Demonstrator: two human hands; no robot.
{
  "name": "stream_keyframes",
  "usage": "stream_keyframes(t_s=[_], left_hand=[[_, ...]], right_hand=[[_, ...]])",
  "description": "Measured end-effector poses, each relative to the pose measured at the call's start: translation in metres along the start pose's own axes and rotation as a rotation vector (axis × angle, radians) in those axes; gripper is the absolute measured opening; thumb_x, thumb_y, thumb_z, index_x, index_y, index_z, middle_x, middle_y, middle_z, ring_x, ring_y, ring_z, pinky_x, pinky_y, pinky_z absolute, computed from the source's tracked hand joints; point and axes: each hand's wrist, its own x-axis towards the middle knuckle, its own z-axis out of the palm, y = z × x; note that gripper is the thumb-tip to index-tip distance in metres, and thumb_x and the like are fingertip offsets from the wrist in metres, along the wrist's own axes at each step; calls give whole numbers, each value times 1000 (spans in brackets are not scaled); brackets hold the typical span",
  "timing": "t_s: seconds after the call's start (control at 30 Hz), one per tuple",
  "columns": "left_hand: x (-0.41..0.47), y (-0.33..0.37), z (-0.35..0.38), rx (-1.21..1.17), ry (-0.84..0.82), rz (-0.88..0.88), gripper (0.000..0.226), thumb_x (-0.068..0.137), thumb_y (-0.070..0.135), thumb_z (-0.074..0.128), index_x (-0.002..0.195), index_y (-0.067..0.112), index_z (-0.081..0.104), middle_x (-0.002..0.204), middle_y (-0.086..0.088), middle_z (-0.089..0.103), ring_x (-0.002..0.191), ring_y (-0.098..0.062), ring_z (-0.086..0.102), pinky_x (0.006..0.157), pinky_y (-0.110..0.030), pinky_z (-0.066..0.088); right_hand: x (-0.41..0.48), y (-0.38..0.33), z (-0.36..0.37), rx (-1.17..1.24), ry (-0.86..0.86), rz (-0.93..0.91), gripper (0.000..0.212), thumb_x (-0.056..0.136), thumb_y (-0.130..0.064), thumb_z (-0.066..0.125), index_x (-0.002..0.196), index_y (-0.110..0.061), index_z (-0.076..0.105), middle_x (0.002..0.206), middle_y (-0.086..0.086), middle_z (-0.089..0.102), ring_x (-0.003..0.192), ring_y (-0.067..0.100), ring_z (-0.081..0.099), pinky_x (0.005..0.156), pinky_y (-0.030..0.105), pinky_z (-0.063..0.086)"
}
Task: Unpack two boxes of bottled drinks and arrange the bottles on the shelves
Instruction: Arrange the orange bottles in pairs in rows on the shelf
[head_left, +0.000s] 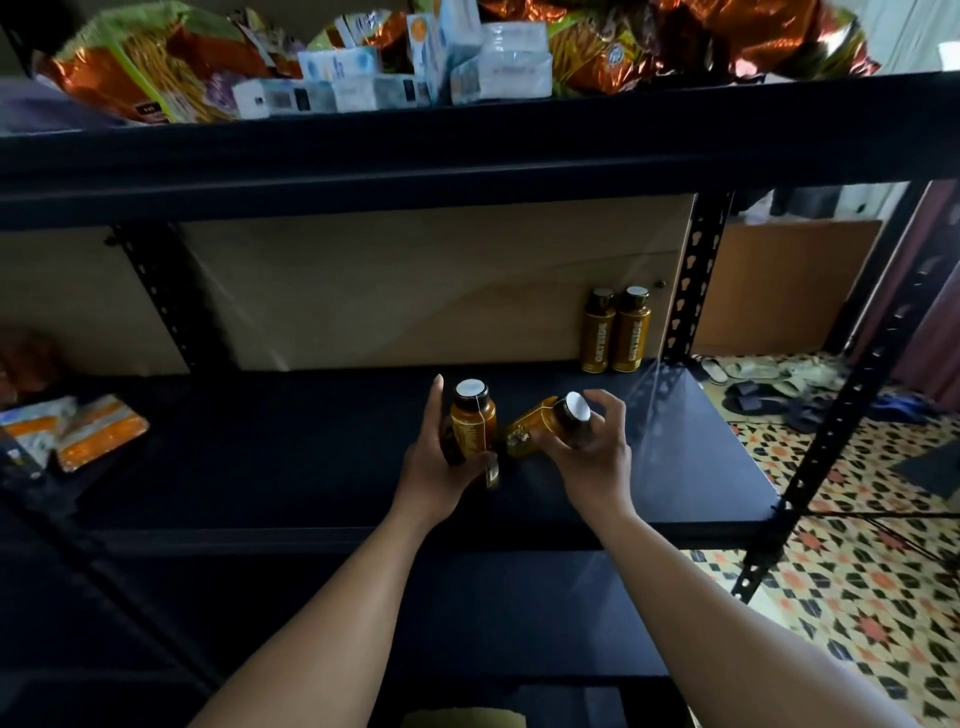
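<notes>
Over the shelf (311, 441) your left hand (436, 462) grips an upright bottle (470, 421), your right hand (597, 452) a tilted bottle (540, 423); next, likely stand both beside the pair (615, 332) beyond.

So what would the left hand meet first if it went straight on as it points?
Likely the wooden back panel: the left hand, gripping its bottle, points across bare shelf. The two standing bottles look right of that line, but depth is unclear.

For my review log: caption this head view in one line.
Left hand holds an upright bottle, right hand a tilted bottle, over the shelf; two more bottles stand at its back right.
</notes>
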Motion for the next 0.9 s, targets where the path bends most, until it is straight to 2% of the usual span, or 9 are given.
stream_keyframes(t_s=[0.1,0.17,0.27,0.47,0.57,0.6,0.67,0.77,0.9], left_hand=[[3,-5,1,6,-3,5,118,78,20,86,150,64,4,110,44,58,114,13,57,108,-30,44],[3,-6,1,12,-1,8,118,79,20,85,148,67,3,114,42,59,122,4,57,111,-35,45],[0,-3,1,20,4,6,116,81,24,84,150,64,0,119,38,55,127,1,54,108,-29,42],[-6,-20,1,5,-30,-11,114,81,27,85,156,55,3,115,35,55,105,22,52,96,-20,40],[-3,-24,3,7,-36,-18,110,82,26,84,158,50,7,114,40,51,101,30,49,93,-17,40],[-2,-25,3,11,-37,-17,108,83,25,83,158,49,9,115,42,50,103,29,49,94,-17,40],[1,-24,5,9,-48,-9,105,83,28,83,158,48,13,125,38,53,118,16,52,101,-22,41],[4,-22,8,-28,-74,-30,110,79,28,86,158,48,11,146,22,49,132,-1,49,107,-27,41],[8,-19,15,-80,-38,-29,125,68,31,94,159,45,9,138,25,44,117,11,49,96,-18,41]], right_hand=[[10,-5,2,-1,-11,-38,70,78,-28,88,127,-42,41,121,-11,72,82,1,70,78,12,46],[16,-5,3,-28,-35,-65,72,77,-34,88,131,-44,40,132,-10,66,92,8,70,87,26,49],[18,1,4,-60,-114,-74,82,76,-38,89,140,-45,38,136,-11,63,112,15,64,97,35,49],[8,23,1,-112,-216,-29,93,77,-31,89,147,-43,29,125,-15,58,114,13,60,96,31,46],[12,26,-2,-105,-247,-2,85,82,-26,85,143,-46,29,120,-15,60,108,12,62,84,22,47],[13,27,-3,-99,-253,5,83,83,-25,84,142,-48,30,118,-16,62,107,10,63,80,18,45],[13,30,-3,-117,-246,8,82,83,-28,84,140,-49,30,115,-14,68,106,8,65,79,16,44],[12,30,0,-128,-196,7,87,79,-37,87,143,-47,29,117,-15,68,106,7,65,89,26,49],[12,30,-2,-120,-184,-23,95,75,-37,90,149,-41,29,122,-18,62,107,3,63,95,30,50]])
